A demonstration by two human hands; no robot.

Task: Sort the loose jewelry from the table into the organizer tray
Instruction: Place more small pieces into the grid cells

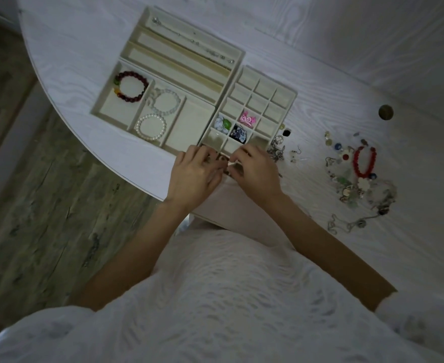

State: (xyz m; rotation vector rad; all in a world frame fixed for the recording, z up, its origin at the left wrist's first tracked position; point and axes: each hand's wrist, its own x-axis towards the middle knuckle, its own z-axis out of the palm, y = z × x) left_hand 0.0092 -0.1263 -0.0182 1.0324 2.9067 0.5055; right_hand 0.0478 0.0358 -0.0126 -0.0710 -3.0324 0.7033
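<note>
A cream organizer tray [231, 62] lies on the white table [320, 74]. Its left part holds a dark red bead bracelet [131, 86], a pale bead bracelet [166, 101] and a pearl bracelet [150, 126]; a thin chain [194, 39] lies in the top slot. The small-cell grid [261, 100] on the right holds a pink piece [247, 118], green and white beads [223, 124] and a dark piece [238, 133]. My left hand [196, 176] and right hand [255, 171] meet over the grid's near edge, fingers curled together around something small that I cannot make out.
Loose jewelry [357, 174] is scattered at the right, with a red bead bracelet [365, 161], silver chains [354, 222], small earrings [295, 153] and a metal cluster [277, 149] beside the tray. A round hole [385, 111] is in the tabletop. The table's curved edge and wooden floor [45, 192] lie left.
</note>
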